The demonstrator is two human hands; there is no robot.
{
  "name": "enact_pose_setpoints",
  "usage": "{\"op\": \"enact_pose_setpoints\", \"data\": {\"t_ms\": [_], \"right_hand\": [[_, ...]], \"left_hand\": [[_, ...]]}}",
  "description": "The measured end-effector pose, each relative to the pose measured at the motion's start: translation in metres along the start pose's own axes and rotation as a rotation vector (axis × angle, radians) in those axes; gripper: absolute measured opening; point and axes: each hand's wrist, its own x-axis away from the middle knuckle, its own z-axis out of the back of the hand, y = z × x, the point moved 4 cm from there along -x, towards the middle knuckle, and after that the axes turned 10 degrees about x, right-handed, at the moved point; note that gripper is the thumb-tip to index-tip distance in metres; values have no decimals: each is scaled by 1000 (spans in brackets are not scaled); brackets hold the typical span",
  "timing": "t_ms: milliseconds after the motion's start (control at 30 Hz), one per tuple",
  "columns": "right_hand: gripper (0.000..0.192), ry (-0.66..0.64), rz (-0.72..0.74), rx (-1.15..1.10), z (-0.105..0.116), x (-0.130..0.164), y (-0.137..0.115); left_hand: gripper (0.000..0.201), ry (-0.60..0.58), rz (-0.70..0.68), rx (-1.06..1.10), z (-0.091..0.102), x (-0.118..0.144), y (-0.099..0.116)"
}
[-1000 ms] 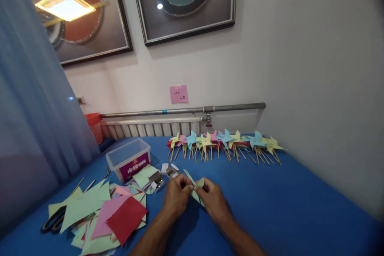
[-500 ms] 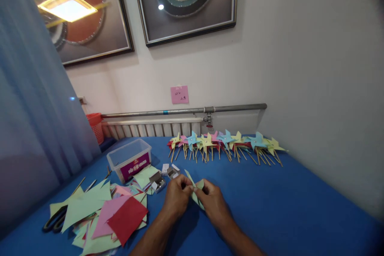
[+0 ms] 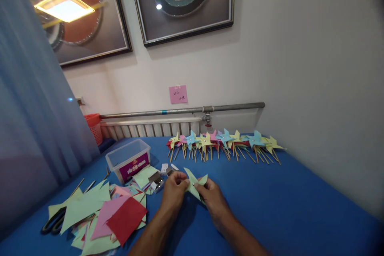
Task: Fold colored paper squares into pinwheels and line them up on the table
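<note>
A light green paper pinwheel [image 3: 194, 190] is held between my two hands above the blue table, a small pin head showing at its centre. My left hand [image 3: 174, 190] pinches its left blade between thumb and fingers. On the other side, my right hand [image 3: 213, 197] grips it with the thumb close to the pin. No stick shows on this pinwheel. Just beyond my left hand lies a small open box of pins [image 3: 156, 181], with another small box [image 3: 169, 171] partly hidden behind my fingers.
Cut paper sheets [image 3: 126, 220] in several colours lie piled at the left, beside black-handled scissors [image 3: 54, 221]. Behind them stands a clear plastic tub [image 3: 129, 158]. Finished pinwheels on sticks [image 3: 223, 141] line the back of the blue table [image 3: 285, 208], near the wall pipe [image 3: 237, 107].
The green paper has turned to face me more, so its blades and centre pin now show. My left hand has shifted slightly left, and the whole view has moved a little.
</note>
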Motion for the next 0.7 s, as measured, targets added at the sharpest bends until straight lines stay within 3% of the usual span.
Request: {"op": "enact_pose_setpoints", "data": {"t_ms": [133, 233, 500, 700], "right_hand": [[24, -29, -5, -49, 0, 5, -3], [25, -47, -11, -47, 0, 6, -7], [40, -104, -33, -48, -4, 6, -14], [44, -126, -52, -69, -3, 6, -13]], "left_hand": [[34, -86, 160, 33, 3, -1, -3], [34, -155, 142, 25, 1, -2, -4], [29, -179, 91, 66, -3, -6, -10], [26, -190, 197, 64, -6, -2, -13]]}}
